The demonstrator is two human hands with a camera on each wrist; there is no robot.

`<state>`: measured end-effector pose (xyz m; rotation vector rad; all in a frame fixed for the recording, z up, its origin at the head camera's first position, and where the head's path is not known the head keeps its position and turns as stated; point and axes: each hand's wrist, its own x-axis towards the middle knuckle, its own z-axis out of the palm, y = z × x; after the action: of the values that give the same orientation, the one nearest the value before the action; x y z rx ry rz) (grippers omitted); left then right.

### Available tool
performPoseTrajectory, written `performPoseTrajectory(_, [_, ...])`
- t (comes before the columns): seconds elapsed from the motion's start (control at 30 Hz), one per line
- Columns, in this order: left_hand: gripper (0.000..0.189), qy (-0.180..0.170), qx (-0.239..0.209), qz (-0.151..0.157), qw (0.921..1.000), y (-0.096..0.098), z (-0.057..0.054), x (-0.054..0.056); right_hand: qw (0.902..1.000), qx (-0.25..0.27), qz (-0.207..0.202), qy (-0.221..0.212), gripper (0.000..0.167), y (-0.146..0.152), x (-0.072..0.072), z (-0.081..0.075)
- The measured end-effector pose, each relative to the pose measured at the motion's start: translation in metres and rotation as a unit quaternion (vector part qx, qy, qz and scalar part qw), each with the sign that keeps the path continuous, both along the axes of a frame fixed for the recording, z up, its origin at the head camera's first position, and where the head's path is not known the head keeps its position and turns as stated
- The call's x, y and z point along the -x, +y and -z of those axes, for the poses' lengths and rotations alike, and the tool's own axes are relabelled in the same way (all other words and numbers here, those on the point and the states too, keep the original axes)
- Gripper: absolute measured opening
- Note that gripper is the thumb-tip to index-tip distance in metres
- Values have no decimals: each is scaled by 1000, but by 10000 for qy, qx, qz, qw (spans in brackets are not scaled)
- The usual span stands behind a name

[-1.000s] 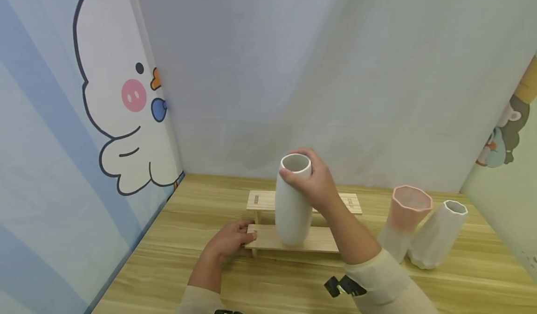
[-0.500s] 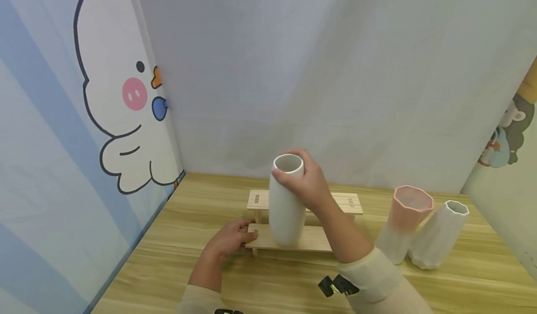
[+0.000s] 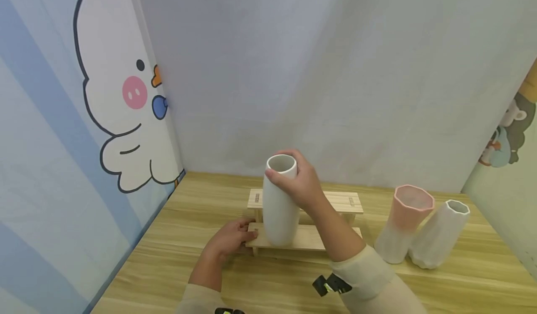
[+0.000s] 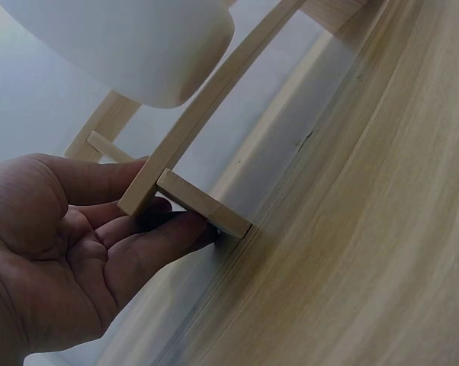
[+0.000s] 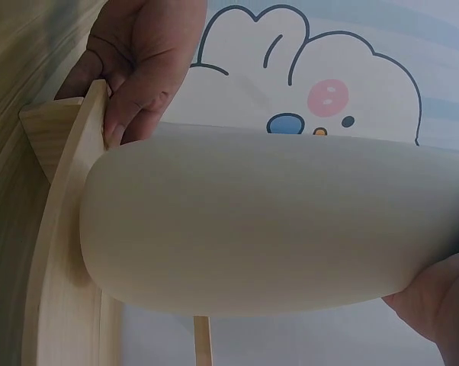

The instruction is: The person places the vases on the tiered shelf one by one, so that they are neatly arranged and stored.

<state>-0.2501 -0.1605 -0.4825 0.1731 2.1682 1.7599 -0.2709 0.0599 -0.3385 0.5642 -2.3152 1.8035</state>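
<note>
Compared with a second ago, the tall white vase [image 3: 280, 211] has shifted toward the left hand [image 3: 230, 236] along the lower board of the wooden rack [image 3: 309, 239], and the right hand [image 3: 303, 183] has travelled with it; the left hand has stayed where it was. The right hand grasps the vase near its rim, thumb on the near side, fingers passing behind. The vase is roughly upright, its base at the lower board; whether it bears fully on the wood I cannot tell. The left hand grips that board's left end, thumb on top, fingers beneath. Inside the vase's mouth, pale inner wall shows, with the bottom out of sight. Well to the right of the right hand, a pink-and-white vase [image 3: 400, 225] and a white faceted vase [image 3: 439, 234] stand side by side on the tabletop [image 3: 293, 281], mouths up, their inner walls showing but their bottoms hidden.
</note>
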Motion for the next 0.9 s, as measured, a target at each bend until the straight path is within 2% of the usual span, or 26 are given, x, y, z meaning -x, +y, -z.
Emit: performPoseTrajectory(0.9, [58,65,-72,26,9999,-1,-3,-2,9998,80,-138,68,49,-17,1,6])
